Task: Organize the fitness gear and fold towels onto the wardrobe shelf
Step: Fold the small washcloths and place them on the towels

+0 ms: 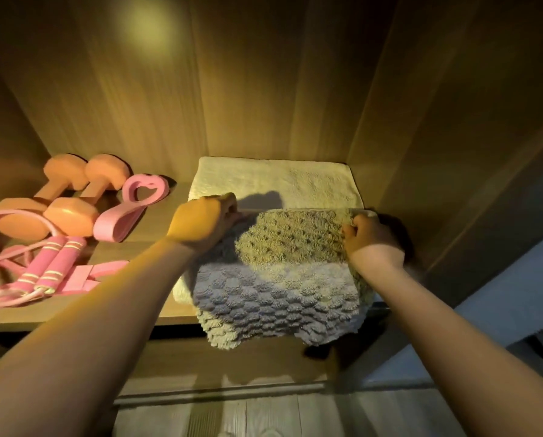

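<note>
Towel-stacking step: the left hand (200, 222) and right hand (371, 238), each grip pinching a far corner, lay the grey knobbly towel (279, 279) on the folded cream towel (273, 181) on the wooden wardrobe shelf (156, 212). Its front overhangs, so the next move is probably to slide it back.

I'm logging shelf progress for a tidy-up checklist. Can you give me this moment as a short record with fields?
left hand: grips the grey towel at its far left corner
right hand: grips its far right corner
grey towel: lies on the cream towel, near edge hanging over the front of the shelf
gear: two dumbbells, pink heart-shaped grip and jump rope on the shelf's left side
</note>
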The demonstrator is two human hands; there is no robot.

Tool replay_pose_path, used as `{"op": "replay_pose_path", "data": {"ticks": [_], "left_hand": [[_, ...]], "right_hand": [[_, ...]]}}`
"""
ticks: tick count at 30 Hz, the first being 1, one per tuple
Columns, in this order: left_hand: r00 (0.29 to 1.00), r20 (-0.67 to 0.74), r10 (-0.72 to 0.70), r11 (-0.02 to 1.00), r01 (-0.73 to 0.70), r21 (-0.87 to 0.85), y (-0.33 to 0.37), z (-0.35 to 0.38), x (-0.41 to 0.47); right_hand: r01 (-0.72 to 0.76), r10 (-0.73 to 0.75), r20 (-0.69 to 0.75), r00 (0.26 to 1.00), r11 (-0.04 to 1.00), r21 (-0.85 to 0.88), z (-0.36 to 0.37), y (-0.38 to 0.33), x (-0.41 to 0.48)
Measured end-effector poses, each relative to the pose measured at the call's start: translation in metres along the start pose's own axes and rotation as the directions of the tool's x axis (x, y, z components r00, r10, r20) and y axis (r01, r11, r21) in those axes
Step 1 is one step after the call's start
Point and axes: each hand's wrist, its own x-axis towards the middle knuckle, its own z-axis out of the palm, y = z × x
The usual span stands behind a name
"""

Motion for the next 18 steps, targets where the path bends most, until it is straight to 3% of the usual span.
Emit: {"op": "replay_pose_path", "data": {"ticks": [5, 7, 10, 12, 13, 15, 18], "left_hand": [[0.951, 0.169, -0.258, 0.955, 0.278, -0.102, -0.013, -0.020, -0.011], [0.915, 0.159, -0.372, 0.879, 0.402, -0.258, -0.013, -0.027, -0.024], [0.833, 0.169, -0.528, 0.542, 0.483, -0.688, -0.002, -0.043, -0.045], [0.767, 0.155, -0.622, 0.382, 0.471, -0.795, 0.006, -0.051, -0.052], [0.743, 0.126, -0.657, 0.391, 0.479, -0.786, 0.009, -0.055, -0.053], [0.739, 0.046, -0.672, 0.506, 0.504, -0.700, 0.010, -0.062, -0.053], [0.799, -0.028, -0.600, 0.633, 0.453, -0.628, 0.008, -0.063, -0.049]], "right_hand": [[0.021, -0.022, 0.014, 1.000, 0.996, 0.085, -0.007, 0.002, -0.004], [0.031, -0.034, 0.008, 0.999, 0.976, 0.214, -0.012, 0.004, -0.012], [0.002, -0.015, 0.027, 1.000, 0.897, 0.441, -0.023, 0.009, -0.025], [-0.006, -0.027, 0.060, 0.998, 0.867, 0.498, -0.030, 0.012, -0.034], [0.002, -0.041, 0.068, 0.997, 0.869, 0.494, -0.033, 0.013, -0.038], [0.025, -0.062, 0.066, 0.996, 0.885, 0.466, -0.039, 0.016, -0.042], [0.034, -0.066, 0.051, 0.997, 0.883, 0.467, -0.040, 0.017, -0.043]]}}
